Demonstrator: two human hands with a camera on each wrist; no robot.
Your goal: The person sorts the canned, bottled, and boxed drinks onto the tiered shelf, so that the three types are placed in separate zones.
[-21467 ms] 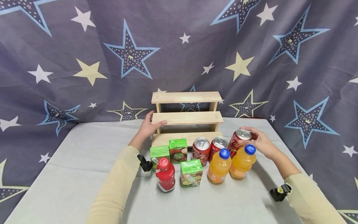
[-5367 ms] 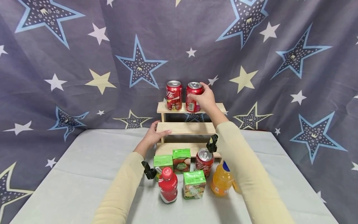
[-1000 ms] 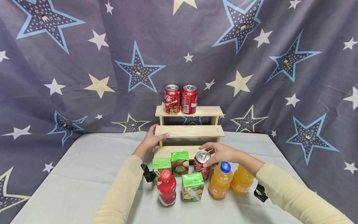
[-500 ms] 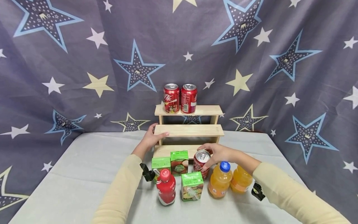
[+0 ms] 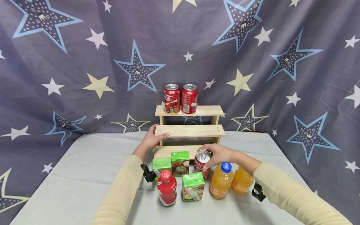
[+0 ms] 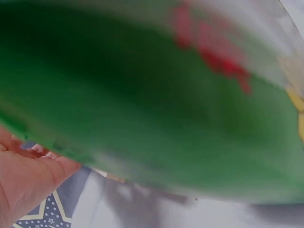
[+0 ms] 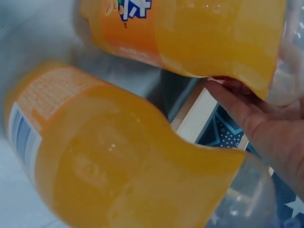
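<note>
A three-tier wooden display shelf [image 5: 191, 131] stands at the middle back of the table. My left hand [image 5: 150, 139] grips the left end of its middle board, thumb on top. On the top board, side by side, are two red soda cans [image 5: 172, 99] [image 5: 189, 99]. My right hand [image 5: 220, 155] holds a third soda can [image 5: 199, 167], upright before the bottom board, thumb and fingers curled round its upper part. In the right wrist view, two orange drink bottles [image 7: 104, 142] largely hide that can from sight. A blurred green carton [image 6: 142, 123] fills most of the left wrist view.
Three green-topped juice cartons [image 5: 162, 163] [image 5: 180, 164] [image 5: 193, 187] and a red bottle [image 5: 167, 189] stand in front of the shelf. Two orange drink bottles [image 5: 221, 181] [image 5: 242, 180] stand beside my right forearm. A star-patterned curtain [image 5: 118, 100] hangs behind the table [image 5: 84, 175].
Two soda cans have gone from the table to the top board since the earliest frame. My right hand has come down from there to the third can. My left hand stays on the shelf.
</note>
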